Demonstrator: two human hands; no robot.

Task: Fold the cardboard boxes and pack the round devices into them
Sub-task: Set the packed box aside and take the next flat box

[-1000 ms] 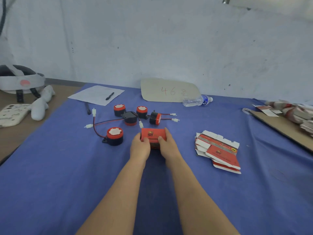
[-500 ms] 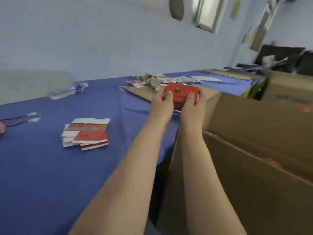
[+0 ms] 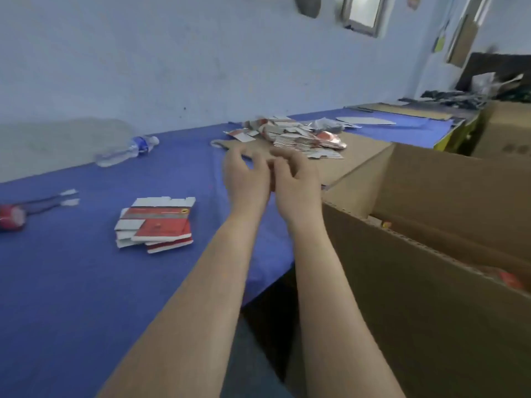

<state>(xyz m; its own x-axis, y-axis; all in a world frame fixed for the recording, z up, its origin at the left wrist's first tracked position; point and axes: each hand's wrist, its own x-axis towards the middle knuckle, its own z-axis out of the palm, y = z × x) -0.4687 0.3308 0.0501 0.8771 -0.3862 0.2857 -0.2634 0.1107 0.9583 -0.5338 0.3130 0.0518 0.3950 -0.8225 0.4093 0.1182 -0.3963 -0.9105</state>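
Both hands are held side by side above the right edge of the table point(image 3: 71, 282), just beside the large carton point(image 3: 431, 297).

- Left hand point(image 3: 247, 179): fingers loosely curled, nothing gripped.
- Right hand point(image 3: 296, 182): fingers half bent, likewise empty. The 2 hands are nearly touching at the fingertips.

A stack of flat boxes point(image 3: 156, 225) is kept on the blue cloth to the left of the hands, judged to be stock laid ready for folding. 1 round device point(image 3: 11, 218) with its wires is seen at the far left edge, well apart from the hands.

The carton is stood open against the table, judged so that finished packs can be dropped straight in. Red shapes point(image 3: 508, 278) are seen inside (too blurred to be identified). A 2nd heap of flat boxes point(image 3: 298, 136) is piled beyond the hands.

With both hands free, a fresh flat box is judged to be needed next.
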